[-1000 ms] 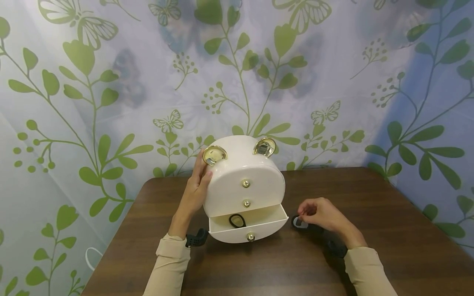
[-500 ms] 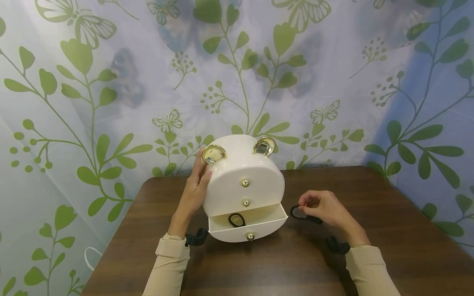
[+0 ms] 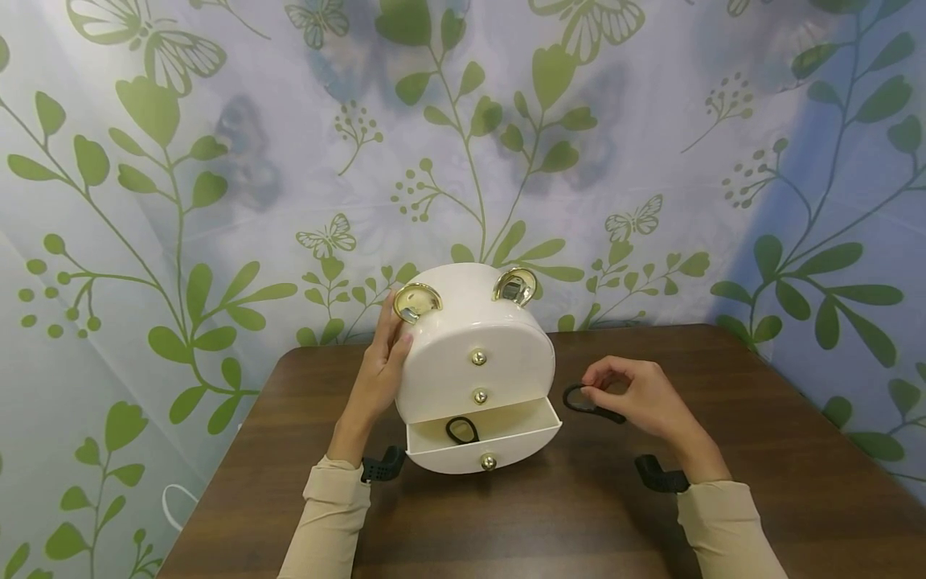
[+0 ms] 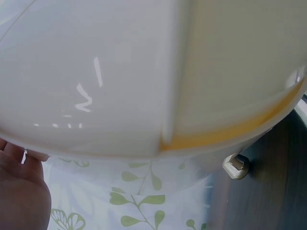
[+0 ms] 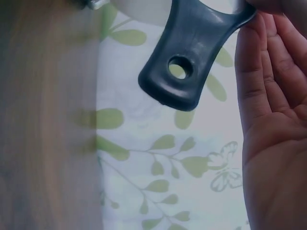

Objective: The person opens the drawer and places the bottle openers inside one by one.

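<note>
A white rounded drawer box (image 3: 506,350) with gold ears stands on the table, its bottom drawer (image 3: 517,449) pulled out. Inside that drawer, at the left, lies a small black-rimmed magnifying glass (image 3: 462,431). My left hand (image 3: 374,371) rests along the box's left side, fingers pointing up towards the gold ear (image 3: 418,304). To the right of the drawer, my right hand (image 3: 637,396) pinches a second black magnifying glass (image 3: 604,413) by its rim, held above the table. Its handle (image 5: 180,55), with a hole near the end, shows in the right wrist view.
The brown wooden table (image 3: 571,523) reaches back to a cloth (image 3: 275,137) printed with green leaves and butterflies. Gold knobs (image 3: 489,462) stick out from the drawer fronts. A white cord (image 3: 172,507) hangs beyond the table's left edge.
My right hand has raised the magnifying glass off the table and tilted it up beside the drawer. My left hand and the box have stayed in place.
</note>
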A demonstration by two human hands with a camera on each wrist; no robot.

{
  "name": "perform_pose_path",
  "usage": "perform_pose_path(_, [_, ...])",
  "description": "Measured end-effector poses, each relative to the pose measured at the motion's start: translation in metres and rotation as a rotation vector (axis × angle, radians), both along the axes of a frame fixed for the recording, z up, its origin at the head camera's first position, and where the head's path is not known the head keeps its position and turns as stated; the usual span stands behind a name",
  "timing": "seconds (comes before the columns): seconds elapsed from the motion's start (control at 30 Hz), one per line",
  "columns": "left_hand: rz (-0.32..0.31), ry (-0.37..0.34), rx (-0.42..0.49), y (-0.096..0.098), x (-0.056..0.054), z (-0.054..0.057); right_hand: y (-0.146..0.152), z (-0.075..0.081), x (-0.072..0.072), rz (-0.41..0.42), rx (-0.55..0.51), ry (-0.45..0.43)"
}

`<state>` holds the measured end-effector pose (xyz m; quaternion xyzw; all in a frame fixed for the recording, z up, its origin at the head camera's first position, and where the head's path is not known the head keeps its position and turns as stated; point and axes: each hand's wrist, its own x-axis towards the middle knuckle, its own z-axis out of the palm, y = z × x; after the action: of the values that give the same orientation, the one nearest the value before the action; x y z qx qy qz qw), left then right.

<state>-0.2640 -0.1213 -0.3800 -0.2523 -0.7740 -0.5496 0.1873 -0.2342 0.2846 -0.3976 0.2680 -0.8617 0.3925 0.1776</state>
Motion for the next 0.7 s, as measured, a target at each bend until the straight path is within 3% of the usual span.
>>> perform_pose_path(0.7, [0.006, 0.011, -0.009, -0.001, -0.001, 0.000, -0.024, 0.018, 0.012, 0.067, -0.076, 0.128])
